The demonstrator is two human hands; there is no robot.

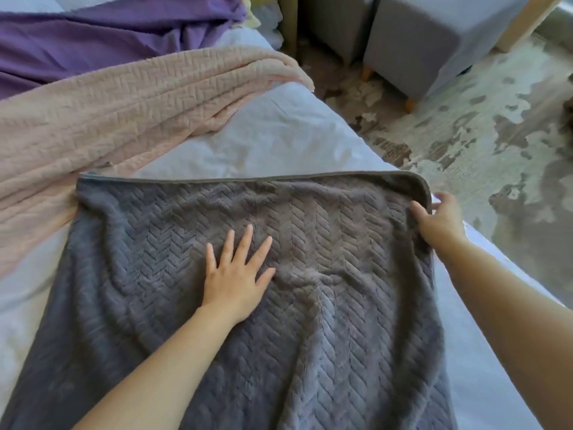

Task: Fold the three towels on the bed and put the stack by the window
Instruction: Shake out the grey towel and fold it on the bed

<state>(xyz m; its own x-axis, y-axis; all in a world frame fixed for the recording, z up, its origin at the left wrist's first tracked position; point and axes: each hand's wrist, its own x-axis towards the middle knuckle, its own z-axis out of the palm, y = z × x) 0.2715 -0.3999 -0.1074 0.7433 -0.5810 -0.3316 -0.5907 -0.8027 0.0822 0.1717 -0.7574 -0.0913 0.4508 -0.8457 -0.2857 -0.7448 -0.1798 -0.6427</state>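
Note:
A grey towel (173,305) with a herringbone texture lies spread flat on the white bed (279,131). My left hand (235,274) presses flat on its middle with fingers spread. My right hand (440,220) grips the towel's right edge near the far corner, thumb on top and fingers behind the fabric. A pink towel (102,113) lies rumpled beyond the grey one, its near end tucked under the grey towel's left corner. A purple towel (93,41) lies bunched at the far left of the bed.
Two grey upholstered stools (418,48) with wooden feet stand on a patterned rug (480,135) to the right of the bed. A pale wooden leg (290,23) rises by the bed's far corner. The bed's right edge runs diagonally below my right arm.

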